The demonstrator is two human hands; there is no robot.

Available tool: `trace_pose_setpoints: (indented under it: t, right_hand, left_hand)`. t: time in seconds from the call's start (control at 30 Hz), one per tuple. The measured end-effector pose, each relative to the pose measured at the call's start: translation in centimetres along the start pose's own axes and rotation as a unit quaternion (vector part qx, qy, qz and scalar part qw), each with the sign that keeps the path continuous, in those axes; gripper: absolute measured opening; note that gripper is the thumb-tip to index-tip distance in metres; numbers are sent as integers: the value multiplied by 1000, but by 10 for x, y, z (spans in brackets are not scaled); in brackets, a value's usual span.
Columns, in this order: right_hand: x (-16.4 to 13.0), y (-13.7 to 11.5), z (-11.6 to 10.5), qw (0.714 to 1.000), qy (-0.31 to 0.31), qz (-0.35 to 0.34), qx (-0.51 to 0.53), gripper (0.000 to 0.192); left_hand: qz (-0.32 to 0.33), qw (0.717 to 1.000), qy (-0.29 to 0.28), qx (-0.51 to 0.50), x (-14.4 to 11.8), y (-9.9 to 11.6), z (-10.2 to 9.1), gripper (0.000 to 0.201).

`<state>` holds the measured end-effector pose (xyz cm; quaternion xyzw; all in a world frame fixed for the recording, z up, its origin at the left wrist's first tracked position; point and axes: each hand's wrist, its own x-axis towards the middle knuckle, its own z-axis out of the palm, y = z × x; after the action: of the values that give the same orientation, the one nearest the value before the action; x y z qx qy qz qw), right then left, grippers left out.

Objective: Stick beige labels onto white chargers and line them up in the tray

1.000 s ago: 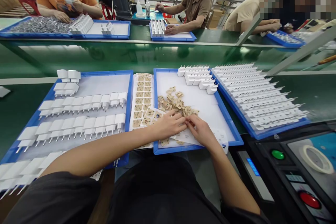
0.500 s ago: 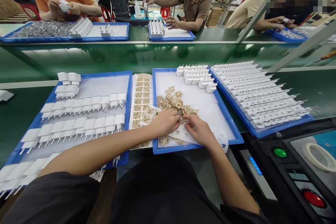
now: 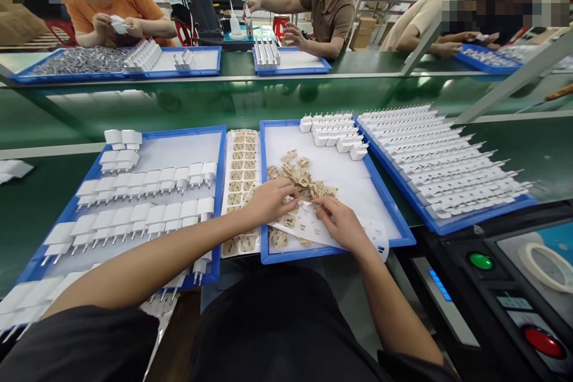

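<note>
Over the middle tray, my left hand (image 3: 275, 198) has its fingers bent together at a pile of small tan printed adhesive pieces (image 3: 298, 174); whatever is between its fingertips is hidden. My right hand (image 3: 342, 222) sits just to the right, thumb and fingers pinched at the upper edge of a white backing sheet (image 3: 371, 231) with small printed marks. That sheet runs beneath the right hand and over the tray's front edge. More tan pieces (image 3: 280, 240) lie at the near left of the blue-rimmed tray (image 3: 389, 191).
White plug adapters (image 3: 134, 182) stand in rows in the left tray (image 3: 179, 129). Sticker sheets (image 3: 244, 158) lie between the trays. More adapters (image 3: 344, 131) fill the middle tray's back corner and the right tray (image 3: 430, 228). A machine with a red button (image 3: 543, 341) is at right. Co-workers sit opposite.
My left hand has moved slightly left and up, away from my right hand, uncovering more of the sheet between them. My right hand stays nearly in place. The view has shifted slightly.
</note>
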<state>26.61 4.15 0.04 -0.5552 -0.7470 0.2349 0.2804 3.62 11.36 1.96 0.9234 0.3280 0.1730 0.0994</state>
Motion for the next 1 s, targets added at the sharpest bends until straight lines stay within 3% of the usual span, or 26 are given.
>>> trace_pose_setpoints:
  t: [0.13,0.23,0.47,0.57,0.63,0.7,0.77,0.8,0.87,1.0]
  right_hand:
    - [2,-2,-9,996,-34,40,75,29]
    - [4,-4,-11,988,-54,56,130,34]
    - [5,-7,-5,982,9,65,179,24]
    - [0,-8,-5,986,49,53,149,22]
    - [-7,-10,-5,984,99,46,139,23]
    - [-13,-11,-3,979,134,36,146,22]
    - [-18,-12,0,978,137,18,159,20]
    - [-19,-13,2,978,132,4,164,19]
    - [-20,-12,5,978,128,-26,162,16]
    - [-20,-8,7,979,131,-57,148,12]
  left_hand:
    - [196,975,44,91,-5,0,-10,20]
    - [286,946,41,145,-6,6,-15,22]
    - [344,921,85,163,-2,18,-15,18]
    - [362,914,91,158,1,11,-13,12]
    - [363,919,63,144,11,0,-12,11]
    - [281,953,27,106,30,-18,-11,17]
    - [106,993,23,52,59,-39,-12,24]
    - [10,999,36,29,77,-50,-12,31]
    - [-117,990,72,9,115,-69,-10,50]
    - [-239,965,102,-27,182,-92,5,67]
